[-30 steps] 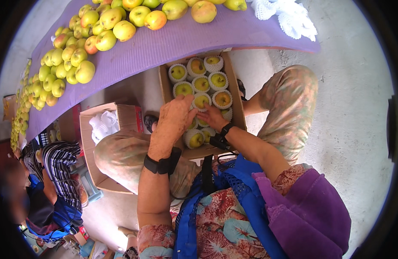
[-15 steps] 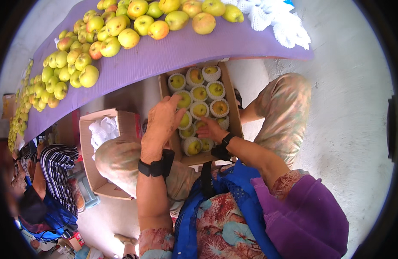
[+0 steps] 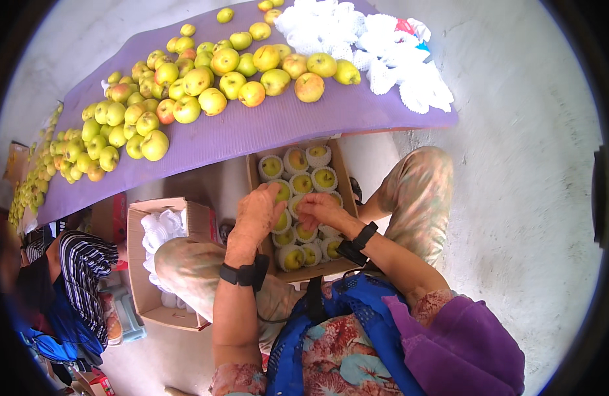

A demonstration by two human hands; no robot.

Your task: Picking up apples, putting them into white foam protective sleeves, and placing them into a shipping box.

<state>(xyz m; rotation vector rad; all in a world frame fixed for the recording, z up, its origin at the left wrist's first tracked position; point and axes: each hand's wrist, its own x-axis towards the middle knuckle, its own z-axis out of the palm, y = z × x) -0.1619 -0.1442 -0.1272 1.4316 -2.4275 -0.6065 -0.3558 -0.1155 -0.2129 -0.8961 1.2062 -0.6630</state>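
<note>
A cardboard box (image 3: 253, 173) of apples stands between my knees, with yellow-green apples in white foam nets set in rows. My left hand (image 3: 257, 214) is over the box's left column, its thumb and forefinger apart beside a netted apple (image 3: 282, 192). Its other fingertips are hidden. My right hand (image 3: 323, 212) hovers over the middle rows, fingers curled down and drawn together. What they pinch, if anything, I cannot make out. Both hands cover part of the apples beneath them.
Ahead is a purple-covered table (image 3: 205, 142) with a heap of loose apples (image 3: 185, 86) and a pile of white foam nets (image 3: 403, 66). An open carton (image 3: 146, 290) with more white nets stands by my left knee. Another person in striped trousers (image 3: 86, 270) sits farther left.
My right hand has lifted from the lower rows toward my left hand, and its fingers have curled in. The left hand keeps about the same place over the box. The view has tilted upward.
</note>
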